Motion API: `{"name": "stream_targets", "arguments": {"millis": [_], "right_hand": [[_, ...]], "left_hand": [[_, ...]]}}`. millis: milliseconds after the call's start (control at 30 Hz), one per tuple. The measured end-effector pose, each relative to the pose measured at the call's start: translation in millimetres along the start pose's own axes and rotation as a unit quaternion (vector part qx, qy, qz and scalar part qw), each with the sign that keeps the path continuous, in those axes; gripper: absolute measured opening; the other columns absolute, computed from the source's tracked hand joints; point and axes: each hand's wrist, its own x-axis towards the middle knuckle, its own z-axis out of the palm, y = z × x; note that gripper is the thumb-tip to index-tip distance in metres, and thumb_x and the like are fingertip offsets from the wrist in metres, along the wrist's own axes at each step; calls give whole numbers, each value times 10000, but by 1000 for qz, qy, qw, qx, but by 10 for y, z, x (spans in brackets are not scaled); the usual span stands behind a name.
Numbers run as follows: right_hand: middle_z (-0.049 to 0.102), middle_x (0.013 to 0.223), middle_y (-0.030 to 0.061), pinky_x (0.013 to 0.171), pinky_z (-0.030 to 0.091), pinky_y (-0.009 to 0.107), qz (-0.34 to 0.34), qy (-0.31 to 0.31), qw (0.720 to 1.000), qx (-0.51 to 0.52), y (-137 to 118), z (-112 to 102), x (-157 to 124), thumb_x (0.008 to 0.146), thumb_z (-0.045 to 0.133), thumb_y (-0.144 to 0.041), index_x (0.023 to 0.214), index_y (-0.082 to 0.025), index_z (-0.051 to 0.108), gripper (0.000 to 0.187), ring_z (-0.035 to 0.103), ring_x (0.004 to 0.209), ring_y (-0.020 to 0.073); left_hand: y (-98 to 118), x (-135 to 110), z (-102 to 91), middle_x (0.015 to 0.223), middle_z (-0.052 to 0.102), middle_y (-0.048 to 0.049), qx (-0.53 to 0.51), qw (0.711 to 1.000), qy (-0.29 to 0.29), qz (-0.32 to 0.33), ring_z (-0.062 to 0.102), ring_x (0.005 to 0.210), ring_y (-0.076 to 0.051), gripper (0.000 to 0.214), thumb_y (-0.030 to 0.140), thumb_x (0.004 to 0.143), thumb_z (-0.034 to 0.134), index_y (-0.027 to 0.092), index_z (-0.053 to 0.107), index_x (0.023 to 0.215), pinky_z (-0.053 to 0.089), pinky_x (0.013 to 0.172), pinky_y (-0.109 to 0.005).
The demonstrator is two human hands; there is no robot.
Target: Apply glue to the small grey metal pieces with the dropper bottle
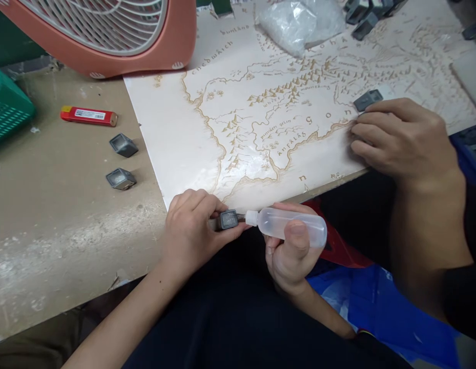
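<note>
Near the table's front edge, my left hand (195, 225) pinches a small dark grey square-faced part (229, 219) between thumb and fingers. The part's recessed, lighter face points up toward me. My right hand (291, 256) is wrapped round a translucent squeeze bottle (295, 226) lying almost level, with my thumb pressed along its side. A thin nozzle under the white cap (252, 218) points left and reaches the right side of the part; whether it touches cannot be made out. Two similar grey parts (123, 145) rest on the bare tabletop to the left.
A co-worker's hand (402, 136) is at the right, by another grey part (368, 100). A printed map sheet (176, 133) covers much of the table. Around it are a pink fan (180, 36), a red box cutter (89, 116), a green basket (11, 105) and a clear plastic bag (295, 23).
</note>
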Motion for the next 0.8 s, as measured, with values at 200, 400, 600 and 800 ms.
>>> {"name": "stream_targets", "arguments": {"millis": [200,400,600,800], "right_hand": [[569,575,-18,479,529,348,-96,50,987,-115,-154,-95,-45,974,834,-508,1064,-246,819,277,539,444,153],[487,481,-63,361,381,291,30,-25,999,-9,-169,-171,-35,1011,755,-535,1059,-231,781,309,446,350,135],[469,446,-71,310,295,262,86,-49,994,48,-163,-134,20,986,785,-512,1021,-271,806,245,384,303,118],[472,450,-83,317,304,224,107,-69,992,19,-144,-118,25,998,756,-570,1013,-225,779,346,374,312,98]], "left_hand": [[-12,-3,12,738,641,50,-5,1000,-5,6,614,733,-197,405,367,782,990,253,606,844,453,754,-380],[-48,-36,-19,803,685,44,-25,999,-20,40,651,811,-203,325,252,830,931,254,617,913,468,821,-390],[-41,-36,-26,810,700,39,-27,999,-23,41,664,827,-216,322,210,822,911,265,613,931,473,831,-404],[-43,-34,-22,805,695,45,-25,998,-19,49,652,814,-207,300,186,823,883,262,609,918,470,822,-404]]}}
